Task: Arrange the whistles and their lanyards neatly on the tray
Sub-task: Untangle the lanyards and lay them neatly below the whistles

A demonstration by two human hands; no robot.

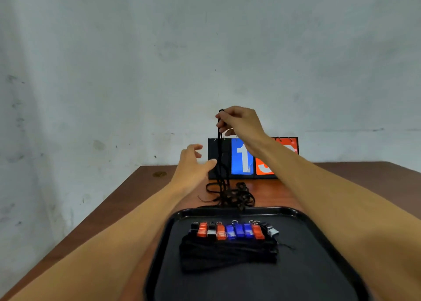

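Observation:
A black tray (323, 266) lies near me on the wooden table. Several whistles (232, 231), red, blue and black, sit in a row on it with their black lanyards (227, 254) bundled in front of them. Beyond the tray a loose tangle of black lanyards (234, 196) lies on the table. My right hand (239, 120) is raised and pinches the top of one black lanyard (219, 145), which hangs down into the tangle. My left hand (193, 161) is held beside the hanging cord, fingers spread and relaxed, the fingertips close to it.
A flip scoreboard (241, 159) with blue and red number cards stands at the back of the table (118, 209) against the grey wall. A small round brass-coloured thing (159, 174) sits at the table's far left. The table's left edge runs diagonally toward me.

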